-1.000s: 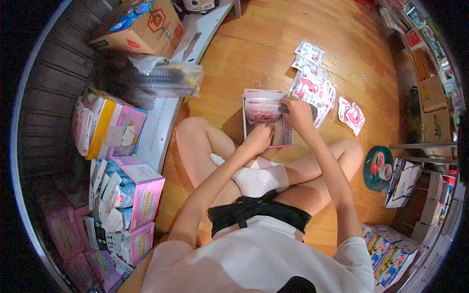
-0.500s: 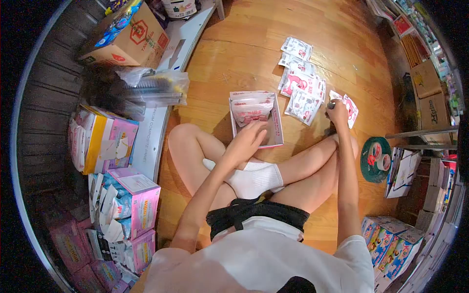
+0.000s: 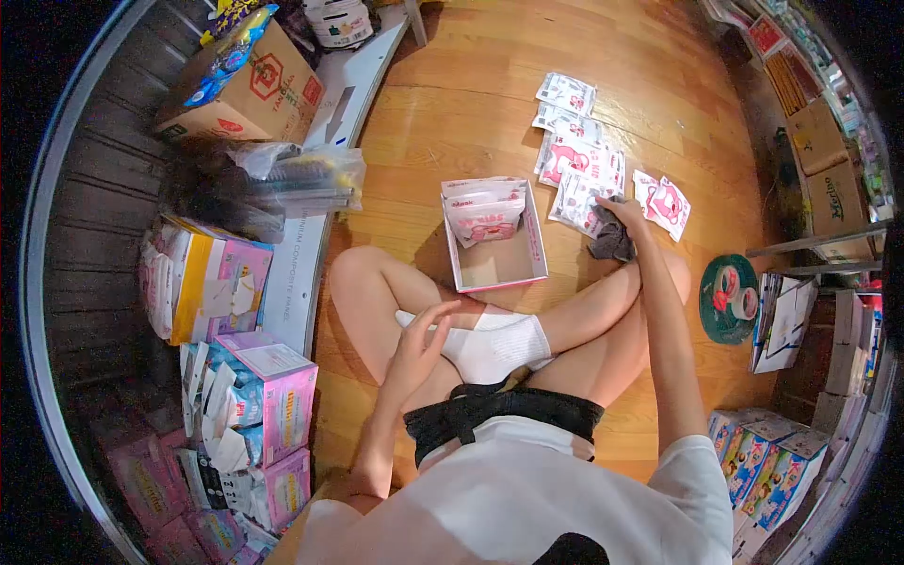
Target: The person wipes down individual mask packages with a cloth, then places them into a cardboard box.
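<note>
My left hand hovers over my crossed legs with its fingers apart, holding nothing. Just ahead of it stands an open box with a pink-printed rim. Several white packets with a pink bear print stand upright at the far end of that box. A crumpled dark grey cloth is gripped in my right hand, which is above the near end of an overlapping row of white packets. One separate bear-print packet lies on the floor, right of that hand.
A green round tray with tape rolls sits by my right knee. Pink boxes of packets line the left side, below a cardboard carton. Colourful boxes and a shelf rail are on the right.
My left hand has drawn back from the box toward my lap. My right hand has moved left, away from the separate packet, and the grey cloth now shows in it.
</note>
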Available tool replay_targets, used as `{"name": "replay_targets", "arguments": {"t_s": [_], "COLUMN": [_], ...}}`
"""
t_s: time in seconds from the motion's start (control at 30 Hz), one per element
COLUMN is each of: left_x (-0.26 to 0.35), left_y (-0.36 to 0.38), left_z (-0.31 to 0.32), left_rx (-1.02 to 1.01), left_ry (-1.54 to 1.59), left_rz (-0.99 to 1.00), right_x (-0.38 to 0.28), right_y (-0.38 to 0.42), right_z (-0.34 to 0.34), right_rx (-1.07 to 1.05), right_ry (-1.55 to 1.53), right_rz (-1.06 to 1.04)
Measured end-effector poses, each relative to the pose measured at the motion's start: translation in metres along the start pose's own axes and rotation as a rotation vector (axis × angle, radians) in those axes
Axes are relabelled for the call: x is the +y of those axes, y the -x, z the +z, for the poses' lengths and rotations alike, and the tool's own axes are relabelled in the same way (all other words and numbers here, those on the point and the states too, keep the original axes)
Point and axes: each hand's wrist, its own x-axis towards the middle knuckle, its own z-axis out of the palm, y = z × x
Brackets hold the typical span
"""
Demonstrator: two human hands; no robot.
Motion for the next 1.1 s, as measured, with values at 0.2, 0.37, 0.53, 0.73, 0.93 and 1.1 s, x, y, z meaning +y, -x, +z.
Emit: {"name": "replay_targets", "arguments": {"t_s": [0.2,0.37,0.53,0.73,0.93,1.1], "left_x": [0.016,0.021,0.026,0.023,0.076,0.07], "left_y": [-0.008,-0.009,-0.004,-0.015,-0.034,-0.02], "left_z": [0.017,0.019,0.007,0.001,0.012,0.024], "left_rx": [-0.041,-0.048,-0.043,0.087,0.112,-0.319], "left_ry": [0.084,0.035,0.054,0.058,-0.103,0.267], "left_rz": [0.072,0.142,0.07,0.115,0.516,0.175], "right_x": [0.024,0.024,-0.046,-0.117,-0.172,-0.158], "right_y": [-0.021,-0.012,0.049,0.145,0.259,0.269], "right_z": [0.011,0.009,-0.008,-0.032,-0.022,0.022], "right_rx": [0.052,0.173,0.052,-0.04,-0.508,-1.013], "right_ry": [0.484,0.597,0.272,0.314,0.625,0.238], "right_rz": [-0.15,-0.289,-0.165,-0.468,-0.867,-0.908]}}
